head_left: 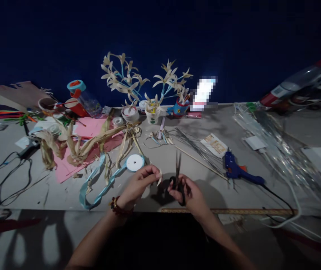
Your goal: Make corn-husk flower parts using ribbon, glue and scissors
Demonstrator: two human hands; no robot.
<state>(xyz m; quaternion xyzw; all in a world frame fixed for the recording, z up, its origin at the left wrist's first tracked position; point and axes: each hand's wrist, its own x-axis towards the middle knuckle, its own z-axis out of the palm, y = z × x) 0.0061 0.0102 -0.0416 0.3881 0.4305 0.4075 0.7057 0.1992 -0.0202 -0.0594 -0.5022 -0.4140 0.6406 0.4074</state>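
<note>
Between the thumb and fingers of my left hand (143,182) is a small pale petal-shaped piece of corn husk (159,179). My right hand (190,191) grips a pair of dark scissors (178,167) by the handles, blades pointing up and away from me. The two blades are slightly apart, and a small gap lies between them and the husk piece. Left of my left hand sits a white spool (134,162), with light blue ribbon (92,200) looping over the table near its front edge.
Dried corn husks (76,150) lie over pink paper (61,170) on the left. Husk flowers on blue stems (123,80) stand at the back. Thin wires (196,146), a blue glue gun (240,170) with its cord, and clear plastic packaging (278,138) occupy the right side.
</note>
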